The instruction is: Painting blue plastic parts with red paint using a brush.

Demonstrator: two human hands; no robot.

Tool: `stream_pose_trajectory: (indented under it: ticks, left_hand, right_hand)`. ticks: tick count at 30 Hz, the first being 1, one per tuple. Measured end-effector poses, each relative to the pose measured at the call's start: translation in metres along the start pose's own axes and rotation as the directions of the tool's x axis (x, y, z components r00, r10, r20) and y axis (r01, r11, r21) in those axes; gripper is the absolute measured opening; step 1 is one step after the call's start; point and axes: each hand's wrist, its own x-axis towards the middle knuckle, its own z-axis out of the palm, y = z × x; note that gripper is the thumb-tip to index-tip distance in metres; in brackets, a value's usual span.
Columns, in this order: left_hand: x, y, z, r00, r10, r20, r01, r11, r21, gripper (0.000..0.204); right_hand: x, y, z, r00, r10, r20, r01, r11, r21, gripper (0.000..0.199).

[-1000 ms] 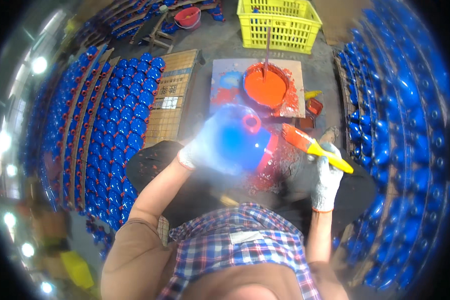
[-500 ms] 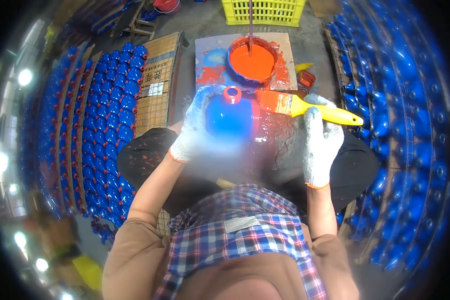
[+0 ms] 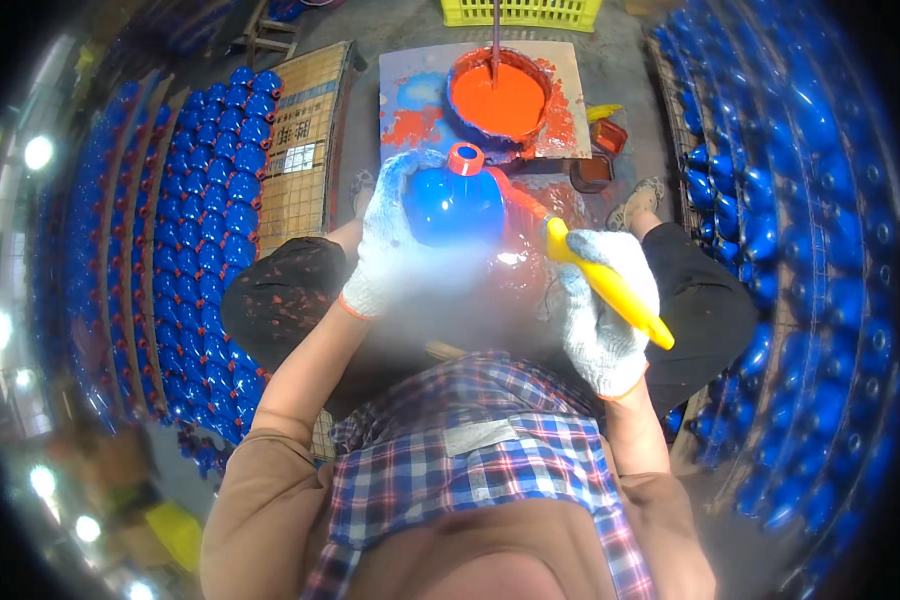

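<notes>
A glossy, round blue hollow part [image 3: 455,208] with an orange-red collar around its upward-facing opening is held in front of me. My left hand [image 3: 382,240], in a paint-stained white knit glove, is wrapped round its left side. In my gloved right hand [image 3: 610,330] is a paintbrush [image 3: 610,284] with a yellow handle, slanting from upper left to lower right. Its orange-coated bristles lie against the part's right-hand edge, seen nearly edge-on. A haze blurs the area below the part. Beyond it stands a pot [image 3: 468,126] of orange paint [image 3: 500,98] with a thin stick upright in it.
The pot rests on a paint-splashed board [image 3: 562,62]. Beside it on the floor lie a small red tray [image 3: 608,136] and a yellow object [image 3: 603,112]. A yellow crate [image 3: 520,13] is farther off. Rows of blue parts [image 3: 210,205] flank me left and right [image 3: 760,240].
My right hand has come left and nearer, and the brush has swung from nearly level to a steep slant, its bristles turned edge-on at the part's right edge. The view has shifted slightly.
</notes>
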Motion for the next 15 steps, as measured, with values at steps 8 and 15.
stream_pose_trajectory:
  ticks: [8,15]
  left_hand:
    - [0.003,-0.015,0.021,0.853,-0.521,0.012,0.387,0.618,-0.684,0.067]
    - [0.012,-0.037,0.024,0.775,-0.522,0.356,0.471,0.102,-0.876,0.054]
  right_hand:
    - [-0.016,-0.003,-0.002,0.962,-0.116,0.247,0.176,0.956,-0.234,0.025]
    - [-0.017,0.016,-0.023,0.99,0.125,-0.06,-0.118,0.986,0.118,0.017]
